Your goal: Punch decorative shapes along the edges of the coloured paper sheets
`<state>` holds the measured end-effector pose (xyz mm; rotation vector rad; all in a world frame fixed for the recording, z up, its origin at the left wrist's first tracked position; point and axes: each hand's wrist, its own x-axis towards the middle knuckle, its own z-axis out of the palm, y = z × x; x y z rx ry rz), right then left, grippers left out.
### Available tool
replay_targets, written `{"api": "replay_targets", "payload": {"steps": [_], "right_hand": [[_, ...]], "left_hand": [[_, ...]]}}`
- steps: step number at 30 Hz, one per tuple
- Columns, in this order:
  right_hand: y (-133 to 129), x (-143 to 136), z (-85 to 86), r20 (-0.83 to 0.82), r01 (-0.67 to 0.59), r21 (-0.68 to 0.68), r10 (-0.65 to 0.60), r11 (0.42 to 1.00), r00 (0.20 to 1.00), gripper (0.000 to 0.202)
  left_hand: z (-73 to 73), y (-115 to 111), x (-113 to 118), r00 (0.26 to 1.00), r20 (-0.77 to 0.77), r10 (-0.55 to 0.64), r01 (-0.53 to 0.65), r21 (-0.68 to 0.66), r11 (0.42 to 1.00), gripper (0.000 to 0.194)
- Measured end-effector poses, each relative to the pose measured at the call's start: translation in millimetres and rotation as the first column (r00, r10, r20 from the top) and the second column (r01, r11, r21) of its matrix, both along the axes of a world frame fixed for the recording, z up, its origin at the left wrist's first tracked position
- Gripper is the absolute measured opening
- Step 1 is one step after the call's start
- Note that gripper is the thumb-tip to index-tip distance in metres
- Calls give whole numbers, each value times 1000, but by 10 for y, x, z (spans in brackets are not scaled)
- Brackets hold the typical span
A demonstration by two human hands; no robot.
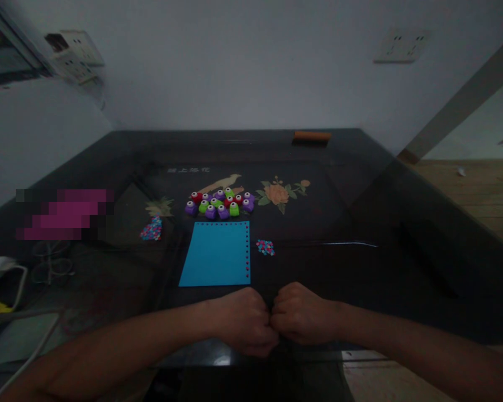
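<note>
My left hand [248, 322] is closed in a fist at the table's front edge, just below a blue sheet [218, 254]. My right hand [302, 314] is also a fist, its knuckles against my left hand. Nothing shows in either one. Small dark dots line the sheet's top and right edges. Behind it sit several purple, green and red one-eyed figures [222, 202] in a cluster. A small pile of pink, blue and white bits [265, 247] lies right of the sheet, and a larger pile [152, 229] lies to its left.
An orange-brown roll [312, 135] lies at the back edge of the dark table [360, 190]. A blurred pink item [67, 215] and a coiled cable [50, 262] are at the left. A dark flat object [431, 251] rests at the right. Walls stand behind and to the left.
</note>
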<state>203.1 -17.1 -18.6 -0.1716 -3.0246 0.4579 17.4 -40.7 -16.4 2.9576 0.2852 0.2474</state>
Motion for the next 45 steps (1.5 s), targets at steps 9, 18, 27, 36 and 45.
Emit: {"api": "replay_targets", "payload": {"steps": [9,18,27,36,45], "right_hand": [[2,0,-7,-6,-14,8,14,1000,1000,17],[-2,12,-44,-51,0,8,0,1000,999,18],[2,10,-22,-15,0,-3,0,1000,1000,16],[-3,-3,1,17,4,2,-5,1000,1000,15],[-5,1,-3,-4,2,8,-1,1000,1000,17]], "left_hand": [[30,-9,4,1000,-29,10,-10,12,1000,20],[47,-4,7,998,-63,-1,1,-2,1000,19],[32,6,3,999,-48,-12,12,-9,1000,18],[11,-2,-3,998,-56,-2,1,-8,1000,20],[21,-3,7,999,-44,14,-14,14,1000,24]]}}
